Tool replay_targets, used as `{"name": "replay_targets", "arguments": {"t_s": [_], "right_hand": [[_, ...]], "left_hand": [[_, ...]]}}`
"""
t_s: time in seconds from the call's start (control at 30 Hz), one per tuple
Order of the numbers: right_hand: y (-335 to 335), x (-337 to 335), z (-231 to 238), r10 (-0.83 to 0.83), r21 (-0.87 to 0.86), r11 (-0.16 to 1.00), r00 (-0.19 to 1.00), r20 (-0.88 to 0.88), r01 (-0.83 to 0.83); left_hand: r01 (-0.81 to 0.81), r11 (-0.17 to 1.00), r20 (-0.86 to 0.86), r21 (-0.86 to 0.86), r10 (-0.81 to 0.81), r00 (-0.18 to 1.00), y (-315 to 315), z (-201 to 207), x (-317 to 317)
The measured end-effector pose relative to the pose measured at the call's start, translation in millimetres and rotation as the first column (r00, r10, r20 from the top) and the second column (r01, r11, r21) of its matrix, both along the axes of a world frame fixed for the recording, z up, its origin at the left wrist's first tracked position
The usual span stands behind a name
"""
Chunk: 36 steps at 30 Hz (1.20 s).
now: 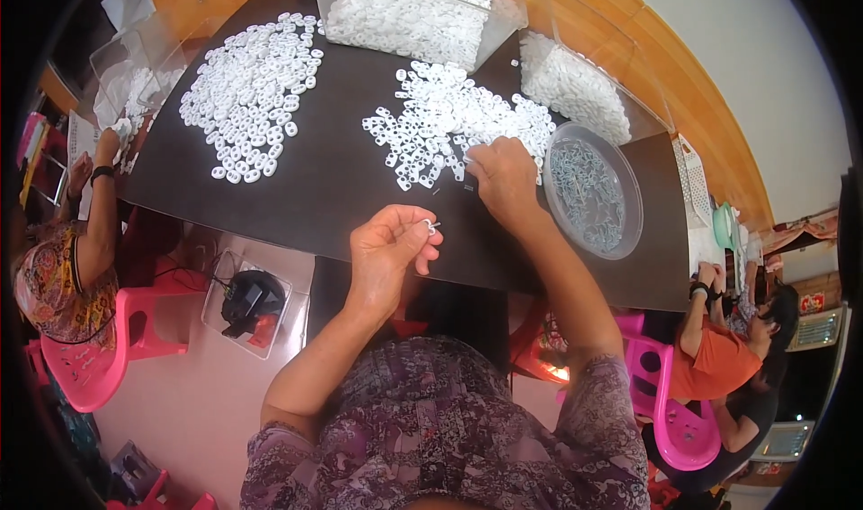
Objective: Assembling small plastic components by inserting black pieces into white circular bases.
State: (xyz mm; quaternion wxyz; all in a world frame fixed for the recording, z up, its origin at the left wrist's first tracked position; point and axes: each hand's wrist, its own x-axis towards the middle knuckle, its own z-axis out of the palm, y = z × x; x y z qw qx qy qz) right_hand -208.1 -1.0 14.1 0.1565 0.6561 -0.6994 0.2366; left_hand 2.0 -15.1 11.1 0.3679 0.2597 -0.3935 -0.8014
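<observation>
My left hand [382, 249], held over the table's near edge, pinches a small white plastic piece [430, 229] with a thin metal pin or screw at it. To its right, my right hand [505, 179] reaches to the near edge of a pile of small white plastic pieces with holes [431, 119]. Its fingers are pressed together; what lies between them is mostly hidden. Close by stands a round clear tub [635, 195] full of small metal screws or pins. A few loose metal bits [468, 186] lie on the dark tabletop between my hands.
Another pile of white two-hole ovals [252, 97] spreads over the table's left. Clear bins [497, 38] of white pieces stand along the back. A person in an orange shirt [719, 366] sits at the right, another person in a patterned top [63, 276] at the left, near pink chairs [108, 366].
</observation>
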Motion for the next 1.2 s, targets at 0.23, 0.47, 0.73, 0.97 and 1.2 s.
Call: {"name": "replay_targets", "arguments": {"t_s": [0.23, 0.47, 0.73, 0.97, 1.2], "right_hand": [[3.0, 1.8, 4.4, 0.035, 0.009, 0.999, 0.999, -0.040, -0.035], [3.2, -3.1, 6.9, 0.008, 0.072, 0.997, 0.999, -0.048, -0.004], [18.3, 9.0, 26.1, -0.094, 0.178, 0.984, 0.802, 0.590, -0.016], [41.4, 23.6, 43.4, 0.006, 0.039, 0.958, 0.155, 0.988, -0.284], [53.5, 51.6, 35.7, 0.100, -0.059, 0.951, 0.122, 0.987, -0.303]], "left_hand": [[-0.001, 1.000, -0.002, -0.016, 0.001, 1.000, -0.8, -1.8, 0.4], [-0.002, 1.000, -0.004, -0.030, 0.002, 1.000, -1.4, -1.6, 0.0], [-0.018, 1.000, -0.001, -0.012, 0.018, 1.000, -0.6, -0.3, -0.2], [-0.034, 0.999, 0.007, 0.011, 0.034, 0.999, 0.8, 6.1, 1.9], [-0.068, 0.997, -0.095, 0.022, 0.069, 0.993, 8.2, 19.6, -2.4]]}}
